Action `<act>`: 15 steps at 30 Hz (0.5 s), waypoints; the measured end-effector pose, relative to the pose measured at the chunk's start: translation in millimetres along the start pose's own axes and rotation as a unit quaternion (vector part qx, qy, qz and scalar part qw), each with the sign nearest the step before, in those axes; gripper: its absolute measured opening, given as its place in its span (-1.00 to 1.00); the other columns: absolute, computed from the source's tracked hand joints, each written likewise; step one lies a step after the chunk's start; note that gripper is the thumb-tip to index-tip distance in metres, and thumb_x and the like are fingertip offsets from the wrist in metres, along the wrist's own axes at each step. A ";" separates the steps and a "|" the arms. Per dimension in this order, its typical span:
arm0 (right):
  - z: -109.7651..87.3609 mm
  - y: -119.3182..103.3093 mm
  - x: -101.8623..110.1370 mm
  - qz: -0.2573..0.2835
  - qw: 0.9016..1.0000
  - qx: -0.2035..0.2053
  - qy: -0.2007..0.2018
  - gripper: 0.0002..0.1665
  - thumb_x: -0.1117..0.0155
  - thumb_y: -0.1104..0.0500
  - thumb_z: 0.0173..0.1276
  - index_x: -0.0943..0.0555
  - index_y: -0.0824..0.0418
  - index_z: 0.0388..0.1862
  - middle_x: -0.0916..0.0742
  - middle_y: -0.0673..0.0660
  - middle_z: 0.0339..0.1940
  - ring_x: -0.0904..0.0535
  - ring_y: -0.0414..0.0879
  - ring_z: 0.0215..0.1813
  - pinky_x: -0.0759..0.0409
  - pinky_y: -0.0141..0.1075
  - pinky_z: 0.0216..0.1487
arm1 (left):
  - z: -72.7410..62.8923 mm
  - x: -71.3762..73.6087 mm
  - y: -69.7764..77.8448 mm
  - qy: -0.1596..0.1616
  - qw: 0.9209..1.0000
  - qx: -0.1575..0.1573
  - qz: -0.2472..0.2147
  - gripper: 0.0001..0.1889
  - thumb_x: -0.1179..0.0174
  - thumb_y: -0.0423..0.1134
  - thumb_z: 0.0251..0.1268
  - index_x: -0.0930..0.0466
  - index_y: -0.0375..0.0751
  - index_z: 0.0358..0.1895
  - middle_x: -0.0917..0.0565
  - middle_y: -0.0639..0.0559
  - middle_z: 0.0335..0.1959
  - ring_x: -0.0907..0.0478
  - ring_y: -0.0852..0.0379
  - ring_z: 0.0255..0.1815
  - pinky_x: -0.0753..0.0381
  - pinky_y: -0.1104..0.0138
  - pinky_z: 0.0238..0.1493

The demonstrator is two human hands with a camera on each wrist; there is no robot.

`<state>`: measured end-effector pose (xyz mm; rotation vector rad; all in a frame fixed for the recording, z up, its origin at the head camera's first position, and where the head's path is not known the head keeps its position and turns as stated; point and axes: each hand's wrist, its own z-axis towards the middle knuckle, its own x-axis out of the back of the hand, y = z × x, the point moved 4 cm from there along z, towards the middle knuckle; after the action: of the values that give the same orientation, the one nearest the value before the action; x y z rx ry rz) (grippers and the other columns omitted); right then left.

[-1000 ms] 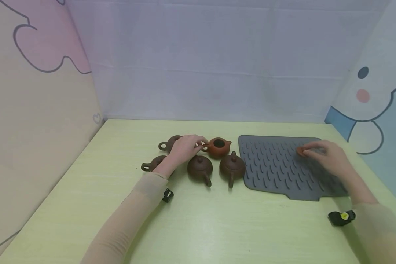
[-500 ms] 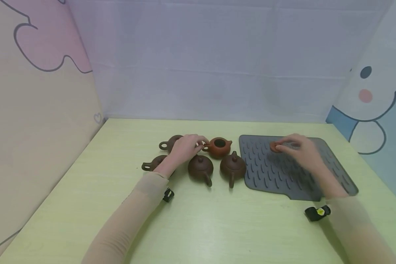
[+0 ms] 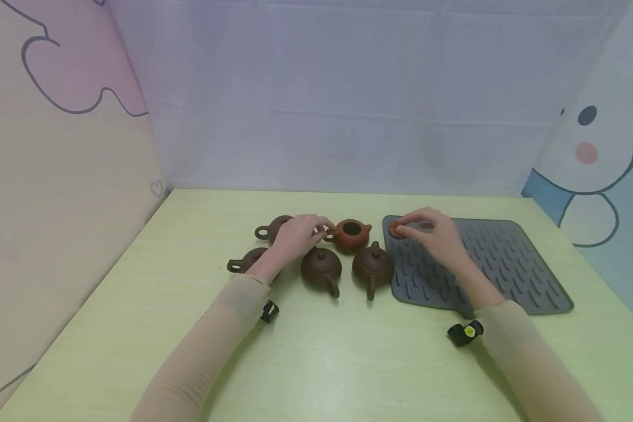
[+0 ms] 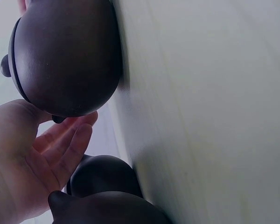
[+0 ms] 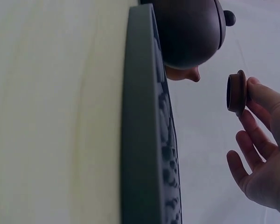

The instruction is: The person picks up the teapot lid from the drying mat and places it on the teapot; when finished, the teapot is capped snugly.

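My left hand [image 3: 298, 235] pinches the handle of a reddish-brown clay teapot [image 3: 353, 244], whose top is uncovered and shows a dark round opening. Its spout faces right. In my right hand [image 3: 439, 237] a small round reddish teapot lid [image 3: 395, 230] is pinched between thumb and fingers, held above the near-left part of the grey mat's far edge. The right wrist view shows the lid [image 5: 236, 92] raised, its underside rim turned toward the table, the other fingers loosely spread. In the left wrist view a dark teapot [image 4: 67, 56] hides the left fingertips.
Two lidded dark brown teapots, one in the middle [image 3: 320, 266] and one beside the mat [image 3: 373, 265], stand in front of the reddish one. Two more dark teapots, a far one [image 3: 274, 227] and a nearer one [image 3: 251, 258], are partly behind my left arm. A grey ridged mat [image 3: 498, 264] lies right.
My right hand has carried the lid leftward across the mat, from its right part to its left edge, closer to the reddish teapot. My left hand has stayed at the handle.
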<state>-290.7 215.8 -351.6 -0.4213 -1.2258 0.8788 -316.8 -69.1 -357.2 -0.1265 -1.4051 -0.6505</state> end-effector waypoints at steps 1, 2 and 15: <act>1.7 -2.3 -3.5 0.007 1.000 0.000 -0.002 -0.64 -0.36 -0.04 0.34 -0.69 0.17 -0.04 -0.70 0.18 0.03 -0.54 0.07 0.18 -0.39 0.12 0.35 | 0.0 0.0 0.0 0.000 1.000 -0.001 0.000 -0.74 -0.14 -0.23 0.43 -0.69 0.23 0.03 -0.77 0.18 -0.24 -0.58 0.21 -0.38 -0.36 0.40 -0.55; 3.3 -4.4 -6.8 0.013 1.000 0.001 -0.004 -0.65 -0.36 -0.04 0.34 -0.70 0.16 -0.05 -0.70 0.17 0.03 -0.54 0.07 0.17 -0.39 0.12 0.35 | -0.2 0.0 0.2 0.000 1.000 -0.001 0.000 -0.74 -0.14 -0.23 0.43 -0.69 0.23 0.03 -0.76 0.17 -0.24 -0.58 0.21 -0.37 -0.36 0.41 -0.55; 19.3 -23.7 -38.3 0.052 0.998 0.000 -0.019 -0.68 -0.39 -0.04 0.31 -0.72 0.13 -0.08 -0.72 0.13 0.00 -0.56 0.04 0.16 -0.43 0.05 0.33 | -0.3 1.0 1.7 -0.003 1.000 0.001 0.000 -0.72 -0.12 -0.25 0.44 -0.69 0.22 0.04 -0.77 0.17 -0.23 -0.56 0.21 -0.39 -0.35 0.42 -0.56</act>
<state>-303.3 168.4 -352.9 -0.4743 -1.2479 0.9794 -315.7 -68.1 -355.8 -0.1266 -1.4109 -0.6487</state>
